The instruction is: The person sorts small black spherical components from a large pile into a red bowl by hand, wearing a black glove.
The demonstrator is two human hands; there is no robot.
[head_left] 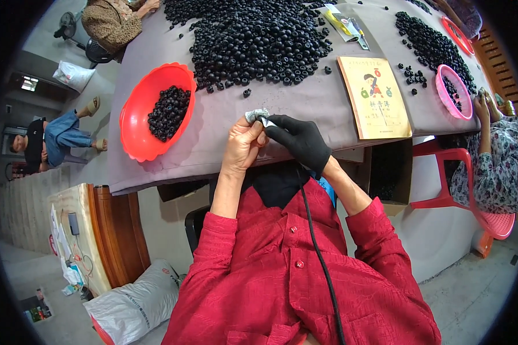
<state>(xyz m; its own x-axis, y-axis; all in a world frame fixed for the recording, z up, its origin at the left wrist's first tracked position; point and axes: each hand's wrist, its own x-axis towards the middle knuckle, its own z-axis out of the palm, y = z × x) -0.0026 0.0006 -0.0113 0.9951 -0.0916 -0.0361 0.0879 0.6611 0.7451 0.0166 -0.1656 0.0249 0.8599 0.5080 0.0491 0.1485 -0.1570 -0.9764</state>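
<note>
My bare left hand (240, 145) is closed in a pinch just off the table's near edge, a grey speckled wrap (255, 115) around a fingertip. My right hand (300, 142), in a black glove, meets it and pinches a small pale pointed piece (267, 122); its exact kind is unclear. Something small and dark shows between the two hands, too hidden to name. Past them lies a large heap of round black pieces with holes (253, 43). To the left, a red scalloped bowl (133, 123) holds more of these pieces.
A grey cloth covers the table (322, 103). A yellow booklet (398, 118) lies right of my hands, with a packaged yellow tool (344, 24) beyond. Another heap (431, 43) and a pink basket (443, 109) are at right, near a co-worker (495, 155). A red chair (471, 172) stands there.
</note>
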